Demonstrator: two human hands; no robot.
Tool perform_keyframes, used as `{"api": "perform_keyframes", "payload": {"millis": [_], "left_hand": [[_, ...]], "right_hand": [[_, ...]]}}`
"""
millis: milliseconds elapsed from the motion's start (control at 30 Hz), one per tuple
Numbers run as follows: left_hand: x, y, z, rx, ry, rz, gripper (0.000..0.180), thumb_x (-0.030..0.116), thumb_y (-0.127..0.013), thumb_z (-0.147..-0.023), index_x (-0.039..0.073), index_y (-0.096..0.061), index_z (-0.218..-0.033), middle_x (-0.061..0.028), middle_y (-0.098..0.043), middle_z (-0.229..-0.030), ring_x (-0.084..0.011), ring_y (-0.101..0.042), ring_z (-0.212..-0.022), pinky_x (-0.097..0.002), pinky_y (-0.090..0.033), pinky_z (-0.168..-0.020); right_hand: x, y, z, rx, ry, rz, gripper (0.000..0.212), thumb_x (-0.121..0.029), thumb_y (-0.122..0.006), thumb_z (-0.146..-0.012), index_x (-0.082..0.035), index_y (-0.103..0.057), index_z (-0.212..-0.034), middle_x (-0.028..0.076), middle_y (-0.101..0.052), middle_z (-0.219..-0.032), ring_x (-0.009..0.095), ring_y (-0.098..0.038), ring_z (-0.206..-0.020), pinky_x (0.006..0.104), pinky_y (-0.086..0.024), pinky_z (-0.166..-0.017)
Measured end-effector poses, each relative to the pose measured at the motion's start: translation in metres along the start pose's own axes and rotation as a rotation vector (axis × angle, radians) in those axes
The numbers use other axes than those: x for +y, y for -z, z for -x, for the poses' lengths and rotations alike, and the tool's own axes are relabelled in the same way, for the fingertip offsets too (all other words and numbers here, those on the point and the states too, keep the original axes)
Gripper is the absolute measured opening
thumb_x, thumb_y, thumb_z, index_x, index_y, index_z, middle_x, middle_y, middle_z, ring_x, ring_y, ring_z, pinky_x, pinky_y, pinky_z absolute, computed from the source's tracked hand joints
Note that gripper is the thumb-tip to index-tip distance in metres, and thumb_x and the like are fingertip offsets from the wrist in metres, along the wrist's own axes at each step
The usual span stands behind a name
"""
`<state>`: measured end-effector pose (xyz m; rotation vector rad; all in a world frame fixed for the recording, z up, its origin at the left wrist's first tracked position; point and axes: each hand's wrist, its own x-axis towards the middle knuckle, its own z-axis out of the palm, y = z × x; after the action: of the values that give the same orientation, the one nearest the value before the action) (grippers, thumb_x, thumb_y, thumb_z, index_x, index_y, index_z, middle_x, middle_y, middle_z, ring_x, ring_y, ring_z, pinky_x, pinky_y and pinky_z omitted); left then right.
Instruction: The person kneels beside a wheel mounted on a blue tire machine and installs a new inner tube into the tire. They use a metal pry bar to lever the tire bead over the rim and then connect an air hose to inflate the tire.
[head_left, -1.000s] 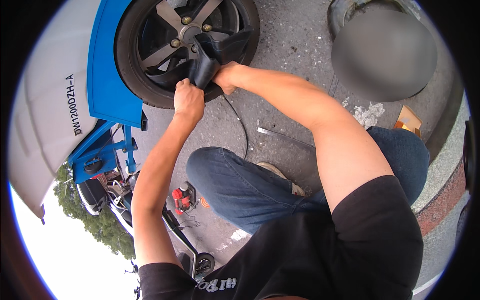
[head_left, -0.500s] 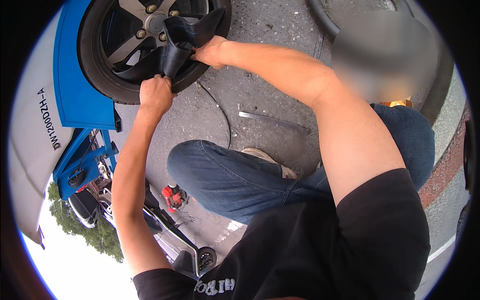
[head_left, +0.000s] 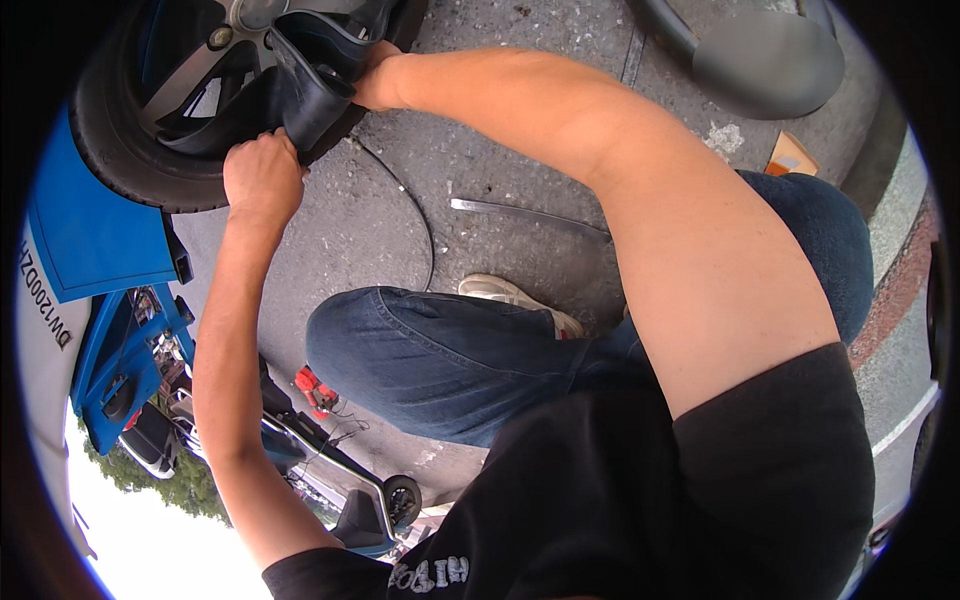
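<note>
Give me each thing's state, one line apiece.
Rubber: slack, folded
Left hand: closed on rubber
Right hand: at rubber, grip hidden
Wheel: tyre fitted
Cord: curved, on ground
Strip: lying on ground
Red tool: partly hidden
Carton: open or shut unclear

Left hand (head_left: 263, 175) grips a rubber tube (head_left: 305, 105) (black, folded), right hand (head_left: 378, 80) touching.

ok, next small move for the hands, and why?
Probably ease the hands slightly apart to open the fold: the black rubber strip bunches up between them in front of the wheel. The left hand is closed at its lower edge; the right hand's fingers are partly hidden behind it.
</note>
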<state>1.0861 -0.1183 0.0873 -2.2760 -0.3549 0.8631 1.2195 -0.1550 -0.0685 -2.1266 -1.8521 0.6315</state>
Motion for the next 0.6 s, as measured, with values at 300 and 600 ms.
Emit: {"api": "perform_keyframes", "payload": {"millis": [300,600], "left_hand": [[0.026,-0.028,-0.014,0.374,-0.091,0.313,0.035,0.022,-0.083,-0.076,0.001,-0.063,-0.096,-0.0161,-0.067,-0.096,-0.0334,-0.069,-0.094,-0.0429,-0.054,-0.085],[0.001,-0.006,0.003,0.277,-0.015,0.261,0.045,0.043,-0.085,-0.077,0.002,-0.072,-0.090,-0.0165,-0.072,-0.088,-0.0350,-0.071,-0.085,-0.0430,-0.055,-0.083]], "right_hand": [[0.040,-0.054,-0.013,0.684,0.119,-0.139,0.032,-0.023,-0.058,-0.095,-0.013,-0.068,-0.124,0.014,-0.070,-0.121,0.036,-0.062,-0.117,0.0442,-0.046,-0.106],[0.010,-0.065,0.004,0.566,0.236,-0.724,0.043,-0.039,-0.053,-0.096,-0.014,-0.067,-0.127,0.019,-0.068,-0.127,0.041,-0.059,-0.123,0.0460,-0.045,-0.106]]}}
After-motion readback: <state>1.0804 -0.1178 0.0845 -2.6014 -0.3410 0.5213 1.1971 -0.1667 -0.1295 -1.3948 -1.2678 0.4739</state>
